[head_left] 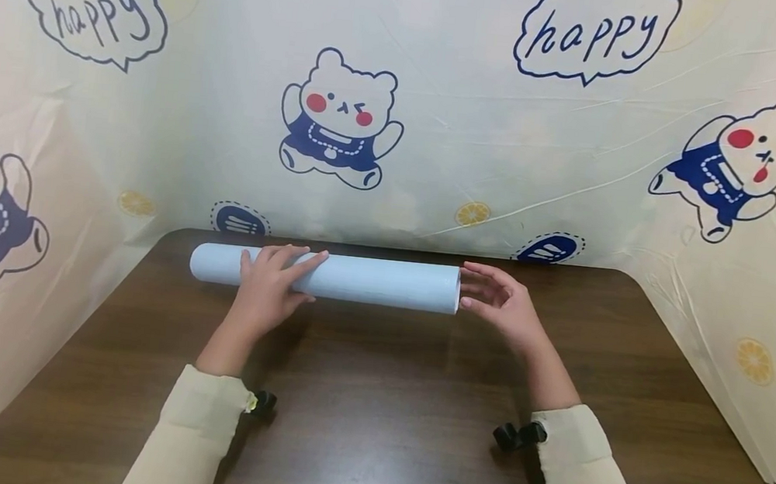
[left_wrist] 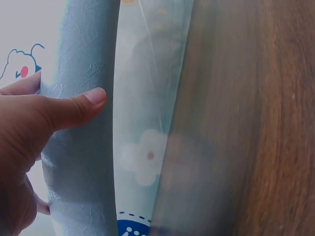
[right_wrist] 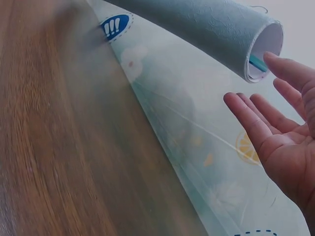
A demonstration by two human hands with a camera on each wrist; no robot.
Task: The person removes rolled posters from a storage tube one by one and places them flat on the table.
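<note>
A light blue roll of sheet material (head_left: 384,282) lies crosswise near the table's back edge in the head view. Its surface looks finely creased, like embossed wallpaper (left_wrist: 83,162). My left hand (head_left: 271,285) grips the roll left of its middle, thumb on the near side and fingers spread over the top. At the roll's right end, my right hand (head_left: 504,304) has its fingers loosely bent around empty space, beside the rim. The right wrist view shows the roll's hollow end (right_wrist: 268,46), white inside with a teal strip in it; the right hand (right_wrist: 290,128) holds nothing there.
A dark brown wooden table (head_left: 372,404) with rounded back corners extends beneath both arms. Behind it and at both sides hangs a pale cloth (head_left: 440,138) printed with bears and lettering. Black wrist devices (head_left: 519,437) sit at both cuffs.
</note>
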